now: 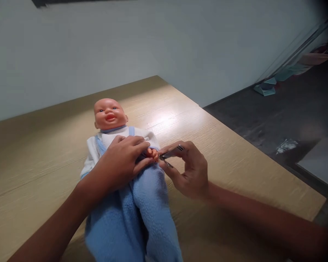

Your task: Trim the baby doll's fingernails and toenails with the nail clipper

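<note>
A baby doll (109, 115) in a white top and fuzzy blue overalls (153, 196) lies on its back on the wooden table, head toward the wall. Across its body rests my left hand (125, 156), with thumb and fingers closed around the doll's wrist or sleeve end. The doll's small hand (152, 154) pokes out from that grip. My right hand (190, 169) pinches a metal nail clipper (172, 151) between thumb and fingers. Its jaws are at the doll's fingertips; whether they touch is too small to tell.
The light wood table (226, 160) ends at a diagonal edge on the right. Behind it stands a pale wall (142, 43). Beyond the edge, on the dark floor (243, 112), lie a crumpled clear wrapper (286, 145) and several folded items (266, 87) along the wall.
</note>
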A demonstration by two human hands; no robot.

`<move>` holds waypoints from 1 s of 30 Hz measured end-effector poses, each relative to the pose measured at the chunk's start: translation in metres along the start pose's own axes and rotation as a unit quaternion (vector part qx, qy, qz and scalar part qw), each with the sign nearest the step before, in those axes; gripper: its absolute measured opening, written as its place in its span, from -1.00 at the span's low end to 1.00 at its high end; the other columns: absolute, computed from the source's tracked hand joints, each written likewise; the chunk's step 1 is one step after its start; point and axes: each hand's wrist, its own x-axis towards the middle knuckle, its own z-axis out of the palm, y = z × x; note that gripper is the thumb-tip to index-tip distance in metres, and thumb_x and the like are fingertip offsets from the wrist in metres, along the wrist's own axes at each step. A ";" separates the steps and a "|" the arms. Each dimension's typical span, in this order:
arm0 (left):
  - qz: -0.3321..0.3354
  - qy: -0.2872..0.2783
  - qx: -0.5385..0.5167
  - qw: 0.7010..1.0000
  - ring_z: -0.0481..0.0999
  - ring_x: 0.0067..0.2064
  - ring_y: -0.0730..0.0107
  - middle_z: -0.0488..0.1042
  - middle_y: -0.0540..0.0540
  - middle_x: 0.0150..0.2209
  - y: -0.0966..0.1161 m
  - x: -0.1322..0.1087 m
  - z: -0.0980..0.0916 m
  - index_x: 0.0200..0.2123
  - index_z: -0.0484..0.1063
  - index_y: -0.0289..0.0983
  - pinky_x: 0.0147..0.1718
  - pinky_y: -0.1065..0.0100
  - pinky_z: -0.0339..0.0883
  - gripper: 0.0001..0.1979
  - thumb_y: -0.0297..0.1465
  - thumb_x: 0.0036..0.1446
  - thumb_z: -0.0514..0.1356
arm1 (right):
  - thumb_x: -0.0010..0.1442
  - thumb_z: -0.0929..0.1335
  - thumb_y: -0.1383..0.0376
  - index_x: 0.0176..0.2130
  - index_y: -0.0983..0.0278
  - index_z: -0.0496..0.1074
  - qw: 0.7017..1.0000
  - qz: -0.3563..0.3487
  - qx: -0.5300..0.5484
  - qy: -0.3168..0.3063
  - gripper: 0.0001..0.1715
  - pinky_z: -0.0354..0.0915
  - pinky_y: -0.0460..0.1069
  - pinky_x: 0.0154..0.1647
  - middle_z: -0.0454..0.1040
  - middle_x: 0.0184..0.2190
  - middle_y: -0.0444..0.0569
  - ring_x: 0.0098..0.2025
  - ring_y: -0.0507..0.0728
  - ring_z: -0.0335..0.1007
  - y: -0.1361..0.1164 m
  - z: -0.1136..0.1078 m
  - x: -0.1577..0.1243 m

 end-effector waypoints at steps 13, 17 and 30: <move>-0.056 0.127 0.089 0.986 0.26 0.28 -0.05 0.30 -0.31 0.26 0.077 -0.067 -0.010 0.31 0.20 -0.27 0.17 -0.10 0.24 -0.53 -0.44 0.36 0.07 | 0.17 0.49 0.33 -0.12 0.20 0.40 0.993 -0.025 -0.021 -0.114 -0.71 0.42 -0.05 -0.18 0.53 -0.26 -0.16 -0.24 0.03 0.51 -0.090 -0.047 -0.038; 0.013 0.098 -0.027 0.995 0.32 0.23 0.01 0.40 -0.23 0.16 0.105 -0.133 0.001 0.10 0.40 -0.21 0.19 -0.06 0.24 -0.67 -0.32 0.29 0.17 | 0.20 0.46 0.33 -0.01 0.15 0.38 0.986 0.027 -0.015 -0.166 -0.64 0.45 -0.07 -0.12 0.54 -0.19 -0.12 -0.14 0.07 0.54 -0.092 -0.053 -0.090; 0.088 0.303 -0.042 0.948 0.49 -0.30 0.35 0.48 -0.06 -0.37 0.109 -0.154 0.069 -0.45 0.34 -0.25 0.18 0.05 0.36 -0.83 -0.34 0.16 0.18 | 0.24 0.43 0.29 0.04 0.18 0.35 0.994 0.021 0.008 -0.111 -0.63 0.37 0.20 0.26 0.57 -0.05 0.05 0.12 0.23 0.51 -0.095 -0.022 -0.152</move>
